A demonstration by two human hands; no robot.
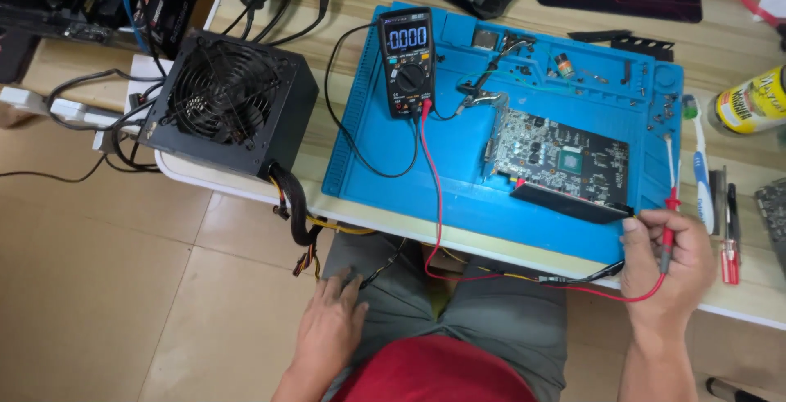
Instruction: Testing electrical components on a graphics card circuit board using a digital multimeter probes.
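While lying on the white table's point(246, 185) left end, a black power supply point(229, 103) with fan grille is trailing cables over the edge; the left hand point(332, 328) is resting flat and empty on the knee, fingers relaxed apart. A multimeter point(407, 60) is sitting on the blue mat point(360, 156), its red lead point(436, 205) looping rightward. A circuit board point(565, 164) is lying mid-mat. The right hand point(667, 259) is pinching the red probe point(670, 222) just beside the board's corner.

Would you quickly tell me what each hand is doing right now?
Left hand: open, resting flat on the person's thigh, holding nothing.
Right hand: closed on the red multimeter probe at the blue mat's edge.
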